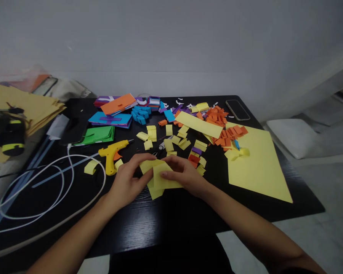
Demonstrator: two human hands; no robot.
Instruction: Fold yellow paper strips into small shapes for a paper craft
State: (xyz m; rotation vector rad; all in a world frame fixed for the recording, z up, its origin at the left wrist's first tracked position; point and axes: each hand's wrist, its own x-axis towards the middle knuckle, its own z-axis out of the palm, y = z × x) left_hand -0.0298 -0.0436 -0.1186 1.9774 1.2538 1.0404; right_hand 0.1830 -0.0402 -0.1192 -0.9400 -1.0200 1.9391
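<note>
Pieces of yellow paper (160,179) are held in front of me, over the near middle of the black table. My left hand (131,177) pinches their left side between thumb and fingers. On the right side, my right hand (185,175) grips them, its thumb lying on top. The sheets overlap at an angle, one corner pointing down toward me. Just beyond my fingers lie scissors (161,147), partly hidden by small folded yellow paper pieces (168,145). A yellow glue gun (111,156) rests left of my left hand.
White cables (64,179) loop across the left of the table (137,224). Green, blue and orange paper stacks (110,118) stand at the back left. Orange folded pieces (217,116), a large yellow sheet (255,167) and a phone (238,110) lie on the right.
</note>
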